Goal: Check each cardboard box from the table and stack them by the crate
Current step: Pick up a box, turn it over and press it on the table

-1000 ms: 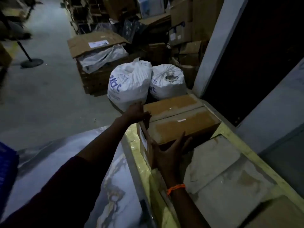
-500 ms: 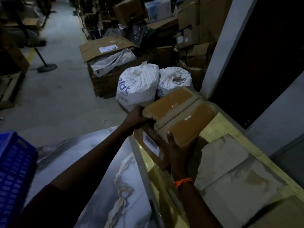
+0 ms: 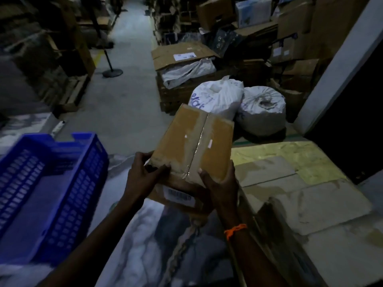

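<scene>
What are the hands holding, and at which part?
Both hold one cardboard box: the left hand grips its near left corner, the right hand its near right edge.

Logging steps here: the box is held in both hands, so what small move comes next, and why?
Probably carry the box left and set it down beside the blue crate: the left hand and right hand hold it in the air, barcode label in view.

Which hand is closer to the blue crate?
Left. The left hand grips the box on the side facing the blue crate; the right hand holds its far side.
</scene>
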`<state>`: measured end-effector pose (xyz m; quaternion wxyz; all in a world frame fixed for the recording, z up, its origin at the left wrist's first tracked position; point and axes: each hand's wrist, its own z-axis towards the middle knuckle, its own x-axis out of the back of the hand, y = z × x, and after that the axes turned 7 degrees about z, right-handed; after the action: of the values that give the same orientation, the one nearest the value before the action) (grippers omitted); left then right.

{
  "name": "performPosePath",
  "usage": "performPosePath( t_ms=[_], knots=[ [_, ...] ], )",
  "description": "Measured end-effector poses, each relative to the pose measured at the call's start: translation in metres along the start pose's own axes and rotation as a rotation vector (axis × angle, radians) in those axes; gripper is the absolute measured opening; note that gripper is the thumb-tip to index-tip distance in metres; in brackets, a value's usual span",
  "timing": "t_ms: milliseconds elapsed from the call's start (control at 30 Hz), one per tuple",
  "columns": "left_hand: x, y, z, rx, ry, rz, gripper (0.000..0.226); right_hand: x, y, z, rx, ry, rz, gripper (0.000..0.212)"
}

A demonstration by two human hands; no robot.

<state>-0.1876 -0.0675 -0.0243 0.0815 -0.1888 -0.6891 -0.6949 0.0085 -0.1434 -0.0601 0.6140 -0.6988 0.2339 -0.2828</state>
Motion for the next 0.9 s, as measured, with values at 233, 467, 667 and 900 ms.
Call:
performPosePath(
  t_ms=[233, 467, 667, 900],
  knots=[
    [0.046, -0.091, -0.077, 0.158, 0.242, -0.058, 0.059, -0.039, 0.044, -0.051, 0.022, -0.265, -0.151, 0.108],
    [0.048, -0.127, -0.126, 0.238, 0.286, -0.144, 0.057, -0.042, 0.072, -0.074, -0.004, -0.412, -0.254, 0.119],
    [0.045, -0.144, -0.147, 0.258, 0.232, -0.119, 0.055, -0.027, 0.085, -0.086, 0.006, -0.425, -0.263, 0.115],
    [0.05, -0.156, -0.148, 0.252, 0.208, -0.071, 0.044, -0.026, 0.095, -0.092, 0.026, -0.407, -0.245, 0.106]
  ],
)
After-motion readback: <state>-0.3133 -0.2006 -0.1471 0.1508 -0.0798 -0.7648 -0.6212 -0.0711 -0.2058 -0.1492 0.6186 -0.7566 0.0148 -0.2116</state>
